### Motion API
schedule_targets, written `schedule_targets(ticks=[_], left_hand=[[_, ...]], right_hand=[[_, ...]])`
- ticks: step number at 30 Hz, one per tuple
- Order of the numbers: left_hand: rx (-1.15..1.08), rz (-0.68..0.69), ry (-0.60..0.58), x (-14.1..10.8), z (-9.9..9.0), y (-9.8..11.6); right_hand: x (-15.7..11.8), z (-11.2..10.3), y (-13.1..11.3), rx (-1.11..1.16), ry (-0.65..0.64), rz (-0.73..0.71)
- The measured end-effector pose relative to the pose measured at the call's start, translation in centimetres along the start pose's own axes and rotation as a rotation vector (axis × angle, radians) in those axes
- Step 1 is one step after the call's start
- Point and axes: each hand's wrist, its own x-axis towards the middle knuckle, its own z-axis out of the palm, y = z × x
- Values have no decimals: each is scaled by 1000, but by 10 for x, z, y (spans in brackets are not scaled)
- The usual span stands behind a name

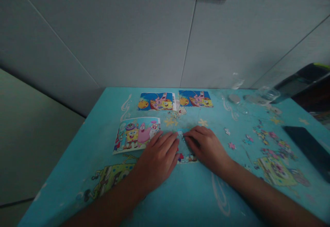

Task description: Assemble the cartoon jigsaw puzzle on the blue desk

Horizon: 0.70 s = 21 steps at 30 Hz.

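A partly joined puzzle (187, 158) lies at the middle of the blue table, between and partly under the hands. My left hand (161, 155) rests flat over its left side, fingers stretched forward. On the right, my right hand (203, 144) has its thumb and index finger pinched at a small piece (182, 136) near the puzzle's upper edge. Left of the hands is a picture card (134, 134) with cartoon figures, its right edge close to my left fingers. Loose pieces (232, 146) lie right of my right hand.
Two blue cartoon pictures (157, 101) (196, 99) lie at the back. More puzzle pieces (278, 144) are scattered at the right, beside a dark flat object (309, 148). Clear containers (268, 94) and a round lid (234, 99) stand near the wall.
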Motion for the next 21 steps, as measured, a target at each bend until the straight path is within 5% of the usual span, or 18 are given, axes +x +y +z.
schedule_targets(ticks=[13, 17, 21], left_hand=[[14, 42, 5, -6, -2, -7], [83, 97, 30, -13, 8, -15], [114, 134, -2, -17, 13, -22]], right_hand=[[3, -6, -9, -97, -21, 8], [-11, -28, -25, -131, 2, -126], [-53, -55, -47, -146, -64, -334]])
